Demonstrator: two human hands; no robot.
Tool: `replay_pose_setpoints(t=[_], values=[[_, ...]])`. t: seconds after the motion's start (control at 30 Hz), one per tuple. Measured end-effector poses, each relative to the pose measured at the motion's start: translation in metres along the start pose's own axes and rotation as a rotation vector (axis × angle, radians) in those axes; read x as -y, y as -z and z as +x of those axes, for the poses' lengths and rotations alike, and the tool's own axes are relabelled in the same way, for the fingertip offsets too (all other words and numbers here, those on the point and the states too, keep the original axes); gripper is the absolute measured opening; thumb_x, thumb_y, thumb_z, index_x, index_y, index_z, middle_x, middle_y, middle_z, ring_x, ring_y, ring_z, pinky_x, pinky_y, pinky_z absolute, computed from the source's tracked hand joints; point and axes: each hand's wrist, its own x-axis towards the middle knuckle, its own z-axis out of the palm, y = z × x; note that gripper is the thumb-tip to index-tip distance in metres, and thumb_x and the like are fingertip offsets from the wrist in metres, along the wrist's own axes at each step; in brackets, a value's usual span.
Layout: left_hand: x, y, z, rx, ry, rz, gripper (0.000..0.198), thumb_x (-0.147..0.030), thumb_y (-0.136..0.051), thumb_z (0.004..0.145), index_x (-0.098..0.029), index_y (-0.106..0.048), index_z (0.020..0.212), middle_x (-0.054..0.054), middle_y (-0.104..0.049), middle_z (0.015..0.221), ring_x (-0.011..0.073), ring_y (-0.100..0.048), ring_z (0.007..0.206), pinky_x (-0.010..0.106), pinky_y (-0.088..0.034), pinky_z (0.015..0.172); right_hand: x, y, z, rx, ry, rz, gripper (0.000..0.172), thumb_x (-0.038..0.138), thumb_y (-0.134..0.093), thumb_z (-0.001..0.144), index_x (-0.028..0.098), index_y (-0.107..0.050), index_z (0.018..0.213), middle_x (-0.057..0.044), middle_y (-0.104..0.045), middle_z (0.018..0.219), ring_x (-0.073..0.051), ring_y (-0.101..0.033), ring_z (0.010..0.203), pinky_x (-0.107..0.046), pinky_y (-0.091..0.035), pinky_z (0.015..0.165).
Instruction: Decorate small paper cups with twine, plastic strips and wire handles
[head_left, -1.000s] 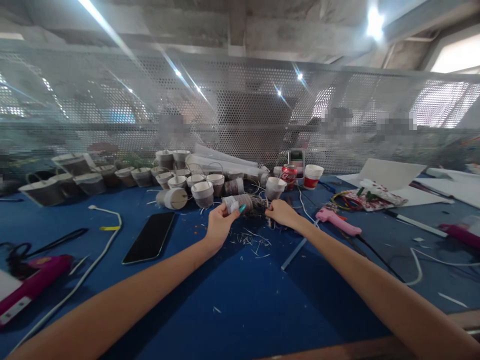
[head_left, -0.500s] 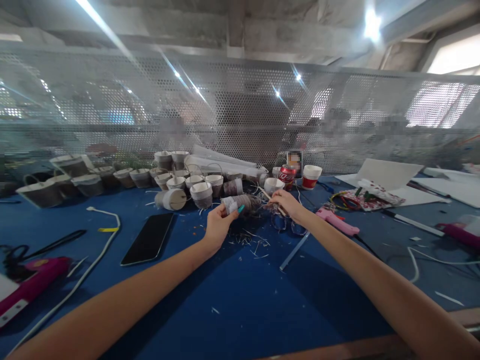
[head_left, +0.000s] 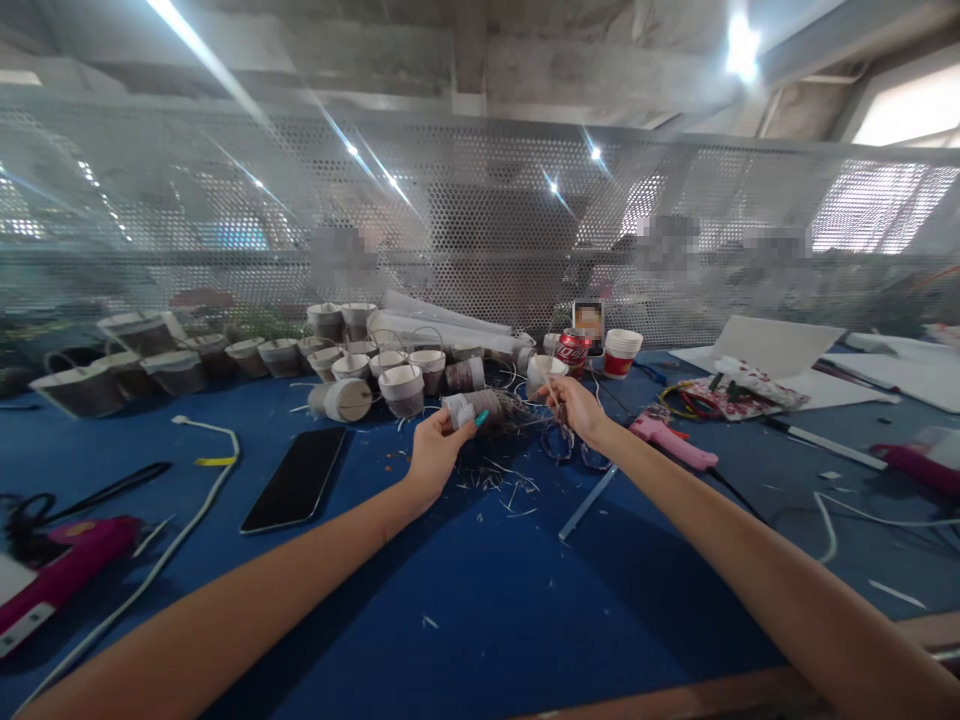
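My left hand (head_left: 433, 458) is closed around a small grey-white bark-covered cup (head_left: 484, 408) lying on its side. Dark wispy fibres (head_left: 517, 412) stick out of the cup's right end. To the right of them, my right hand (head_left: 579, 410) pinches a thin pale stick (head_left: 553, 390), held nearly upright. Below that hand lie glasses (head_left: 556, 442), partly hidden by it. Thin fibre scraps (head_left: 502, 480) are scattered in front of the cup. Behind my hands stand several similar cups, among them an upright one (head_left: 402, 390) and one tipped over (head_left: 341, 400).
A black phone (head_left: 294, 480) and a white cable (head_left: 225, 470) lie on the left. A pink glue gun (head_left: 675, 443) and a clear glue stick (head_left: 589, 503) are on the right. A red can (head_left: 574, 350) and stacked paper cups (head_left: 622, 352) stand behind.
My right hand has shifted slightly right, away from the cup, and the stick has turned more upright. More of the fibres show. My left hand keeps its hold on the cup.
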Motion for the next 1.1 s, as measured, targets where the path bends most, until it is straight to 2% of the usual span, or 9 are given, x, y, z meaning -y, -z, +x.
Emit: replay_pose_setpoints(t=[0.1, 0.17, 0.27, 0.33, 0.43, 0.6, 0.9, 0.97, 1.1], values=[[0.001, 0.001, 0.0, 0.002, 0.0, 0.005, 0.042, -0.031, -0.074, 0.056, -0.013, -0.066, 0.093, 0.005, -0.07, 0.088, 0.0189, -0.063, 0.084, 0.032, -0.046, 0.083, 0.001, 0.0, 0.0, -0.081, 0.148, -0.021, 0.039, 0.051, -0.043, 0.076, 0.016, -0.06, 0.076, 0.005, -0.037, 0.045, -0.01, -0.035, 0.04, -0.024, -0.03, 0.044], [0.002, 0.001, 0.001, -0.005, -0.003, 0.018, 0.041, -0.03, -0.074, 0.056, -0.012, -0.065, 0.092, 0.006, -0.07, 0.087, 0.0185, -0.063, 0.082, 0.031, -0.046, 0.081, 0.001, 0.003, 0.0, -0.118, 0.231, -0.105, 0.037, 0.049, -0.043, 0.079, 0.016, -0.061, 0.081, 0.004, -0.042, 0.048, -0.011, -0.041, 0.045, -0.024, -0.033, 0.048], [0.002, 0.001, 0.001, -0.014, -0.007, 0.034, 0.039, -0.03, -0.073, 0.057, -0.012, -0.066, 0.09, 0.006, -0.07, 0.086, 0.0182, -0.063, 0.081, 0.031, -0.047, 0.079, 0.001, 0.007, 0.0, -0.151, 0.362, -0.397, 0.035, 0.042, -0.042, 0.082, 0.016, -0.065, 0.081, -0.003, -0.056, 0.065, -0.017, -0.053, 0.066, -0.029, -0.039, 0.064], [0.001, 0.0, 0.001, -0.019, -0.004, 0.034, 0.038, -0.029, -0.074, 0.056, -0.013, -0.066, 0.089, 0.005, -0.07, 0.086, 0.0185, -0.063, 0.081, 0.031, -0.047, 0.079, 0.002, 0.01, -0.001, -0.194, 0.524, -0.586, 0.031, 0.038, -0.044, 0.083, 0.016, -0.066, 0.078, -0.006, -0.06, 0.079, -0.02, -0.054, 0.083, -0.034, -0.037, 0.078], [0.0, 0.0, 0.0, -0.021, 0.007, 0.027, 0.037, -0.028, -0.074, 0.055, -0.013, -0.066, 0.088, 0.005, -0.07, 0.087, 0.0185, -0.063, 0.081, 0.032, -0.047, 0.08, 0.005, 0.011, -0.005, -0.239, 0.708, -0.632, 0.028, 0.036, -0.044, 0.085, 0.017, -0.064, 0.077, -0.009, -0.061, 0.092, -0.021, -0.052, 0.094, -0.033, -0.035, 0.086], [-0.001, -0.001, -0.001, -0.014, 0.023, -0.009, 0.04, -0.027, -0.075, 0.054, -0.013, -0.066, 0.09, 0.006, -0.07, 0.089, 0.0186, -0.063, 0.082, 0.033, -0.047, 0.082, 0.011, 0.006, -0.014, -0.008, 0.579, -0.576, 0.032, 0.035, -0.036, 0.089, 0.017, -0.057, 0.073, -0.003, -0.058, 0.066, -0.015, -0.053, 0.065, -0.025, -0.039, 0.065], [0.002, -0.001, -0.001, 0.061, 0.028, -0.036, 0.034, -0.029, -0.074, 0.057, -0.015, -0.066, 0.087, 0.004, -0.07, 0.083, 0.0159, -0.063, 0.075, 0.029, -0.048, 0.077, 0.014, -0.01, -0.027, 0.316, 0.824, -0.768, 0.024, 0.021, -0.033, 0.09, 0.015, -0.056, 0.084, -0.008, -0.055, 0.083, -0.017, -0.051, 0.08, -0.028, -0.039, 0.072], [0.002, -0.001, -0.001, 0.075, 0.035, -0.042, 0.034, -0.03, -0.074, 0.056, -0.015, -0.066, 0.086, 0.004, -0.07, 0.082, 0.0159, -0.063, 0.074, 0.029, -0.048, 0.075, 0.014, -0.012, -0.03, 0.355, 0.802, -0.792, 0.022, 0.023, -0.036, 0.09, 0.017, -0.057, 0.084, -0.006, -0.057, 0.084, -0.016, -0.053, 0.079, -0.026, -0.04, 0.071], [0.0, -0.001, -0.002, 0.094, 0.037, -0.016, 0.033, -0.032, -0.075, 0.056, -0.015, -0.067, 0.083, 0.004, -0.07, 0.081, 0.0162, -0.063, 0.073, 0.028, -0.048, 0.072, 0.014, -0.015, -0.034, 0.318, 0.657, -0.858, 0.02, 0.025, -0.042, 0.088, 0.018, -0.058, 0.078, -0.004, -0.061, 0.077, -0.015, -0.056, 0.073, -0.023, -0.038, 0.064]])
